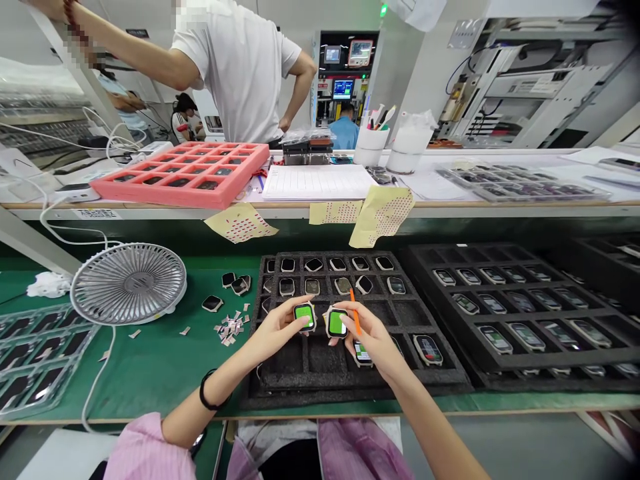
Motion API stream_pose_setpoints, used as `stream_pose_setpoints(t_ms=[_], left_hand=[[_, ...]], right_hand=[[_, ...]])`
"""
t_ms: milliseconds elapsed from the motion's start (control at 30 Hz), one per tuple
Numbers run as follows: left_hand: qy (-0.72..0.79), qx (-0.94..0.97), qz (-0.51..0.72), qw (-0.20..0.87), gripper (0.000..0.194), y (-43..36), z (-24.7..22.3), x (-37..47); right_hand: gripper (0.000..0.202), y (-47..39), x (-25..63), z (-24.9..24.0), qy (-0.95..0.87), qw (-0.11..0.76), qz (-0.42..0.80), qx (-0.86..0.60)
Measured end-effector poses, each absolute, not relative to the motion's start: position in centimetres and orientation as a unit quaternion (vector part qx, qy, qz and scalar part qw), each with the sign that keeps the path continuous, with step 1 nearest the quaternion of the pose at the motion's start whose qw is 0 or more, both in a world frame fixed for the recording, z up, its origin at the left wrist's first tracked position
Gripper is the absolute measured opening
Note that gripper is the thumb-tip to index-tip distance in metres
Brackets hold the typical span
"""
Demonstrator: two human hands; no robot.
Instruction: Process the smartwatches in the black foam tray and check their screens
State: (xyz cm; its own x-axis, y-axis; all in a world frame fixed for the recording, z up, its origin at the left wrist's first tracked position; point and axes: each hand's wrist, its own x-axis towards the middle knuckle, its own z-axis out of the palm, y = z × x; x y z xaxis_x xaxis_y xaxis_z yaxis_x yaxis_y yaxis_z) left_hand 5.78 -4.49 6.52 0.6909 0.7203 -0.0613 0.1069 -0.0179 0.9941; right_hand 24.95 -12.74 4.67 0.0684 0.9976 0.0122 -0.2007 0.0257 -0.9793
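Above the black foam tray (327, 380), my left hand (280, 325) is closed on a square watch case with a lit green screen (304, 317). Close beside it, my right hand (369, 333) grips a second watch case, also showing green (337, 324). An orange stick (355, 312) is held in the same right hand, pointing up and away. The two watches are slightly apart. Under my right hand a lit watch (363, 353) lies in the tray, partly covered. More watches sit in the tray's far rows, and one (429, 350) at its right side.
A grey fan (129, 283), dark watch pieces (213, 303) and small tabs (232, 327) are on the left. A second foam tray (450, 320) with watches stands right. Behind, the shelf holds a red foam tray (220, 193) and papers (315, 183). A person in white (240, 67) stands beyond.
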Motion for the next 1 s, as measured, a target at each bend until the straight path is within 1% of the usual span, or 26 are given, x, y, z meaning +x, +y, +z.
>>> stream_pose_setpoints(t_ms=[100, 333, 467, 633, 867, 1000], left_hand=[[0.31, 0.671, 0.257, 0.622, 0.051, -4.3, 6.2, 5.7], [0.273, 0.658, 0.257, 0.654, 0.059, -4.0, 5.2, 5.4], [0.273, 0.652, 0.253, 0.661, 0.065, -4.3, 5.8, 5.4], [0.279, 0.66, 0.256, 0.649, 0.061, -4.5, 6.2, 5.4], [0.288, 0.667, 0.259, 0.637, 0.057, -4.4, 6.0, 5.5], [0.286, 0.656, 0.273, 0.643, 0.056, -4.5, 6.1, 5.7]], right_hand=[[0.032, -12.8, 25.0, 4.7, -0.437, 0.564, 0.536, -0.451], [0.03, -13.0, 25.2, 4.6, -0.447, 0.565, 0.537, -0.44], [0.038, -12.9, 25.2, 4.2, -0.459, 0.563, 0.542, -0.423], [0.046, -12.9, 25.2, 3.9, -0.457, 0.556, 0.548, -0.427], [0.036, -13.1, 24.8, 4.6, -0.453, 0.566, 0.519, -0.453], [0.035, -13.0, 24.6, 4.8, -0.451, 0.568, 0.513, -0.459]])
